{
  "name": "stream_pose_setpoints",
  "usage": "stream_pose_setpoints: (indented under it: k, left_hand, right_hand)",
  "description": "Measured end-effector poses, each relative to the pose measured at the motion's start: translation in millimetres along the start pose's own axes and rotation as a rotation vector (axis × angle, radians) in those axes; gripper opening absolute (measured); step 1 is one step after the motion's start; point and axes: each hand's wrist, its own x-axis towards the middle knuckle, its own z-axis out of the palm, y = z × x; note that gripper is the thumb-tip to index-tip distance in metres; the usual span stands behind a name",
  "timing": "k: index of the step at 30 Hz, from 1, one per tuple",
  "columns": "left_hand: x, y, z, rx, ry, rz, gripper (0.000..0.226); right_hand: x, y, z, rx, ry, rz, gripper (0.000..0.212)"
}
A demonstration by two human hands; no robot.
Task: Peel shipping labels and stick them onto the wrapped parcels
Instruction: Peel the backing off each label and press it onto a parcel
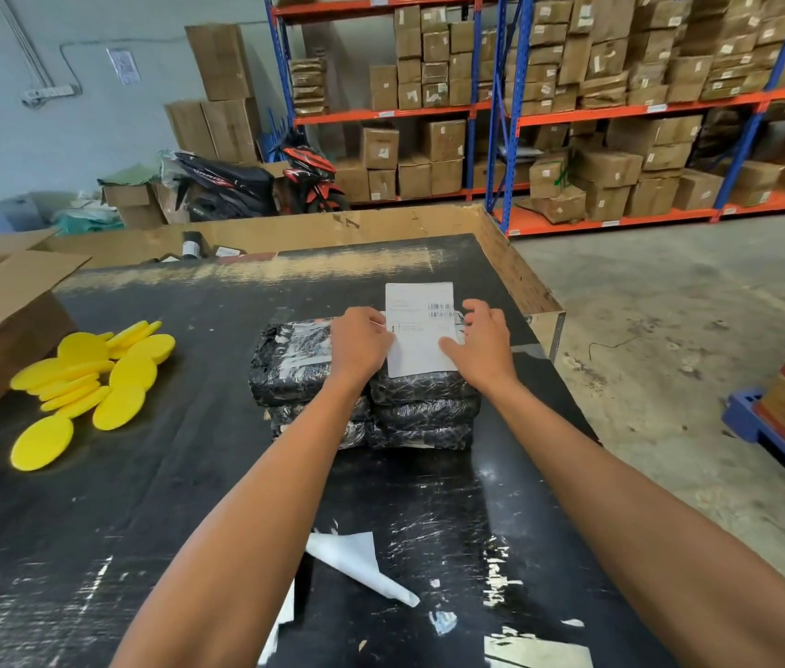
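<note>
both hands [361, 342] [479, 344] pinch the label [419, 330] edges over the parcel [424, 388]

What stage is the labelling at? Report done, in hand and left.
Done: the top parcel of the left stack seems to carry a label, and peeled backing paper lies near the table edge. In hand: left hand and right hand hold the white label over the right stack. Left: the lower parcels' labels cannot be seen.
</note>
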Motion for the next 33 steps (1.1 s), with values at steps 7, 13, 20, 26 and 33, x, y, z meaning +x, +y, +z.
stream_pose_setpoints:
  k: [7,13,20,26,33]
  left_hand:
    - [2,-9,5,0.241,-0.042,0.246,0.041]
    - [14,-8,6,0.591,-0.282,0.29,0.041]
    - [35,-7,6,0.677,-0.43,0.243,0.054]
    - [40,-9,-1,0.731,-0.566,0.219,0.08]
    - [36,-13,-10,0.717,-0.684,0.213,0.13]
  right_hand:
    - [7,2,-6,-0.211,0.0,-0.274,0.018]
    - [30,-2,-9,-0.425,-0.19,-0.224,0.033]
    - [58,-1,-7,-0.538,-0.445,-0.106,0.051]
    - [53,7,-9,-0.308,-0.467,0.022,0.073]
    - [29,23,-18,0.235,-0.572,0.188,0.107]
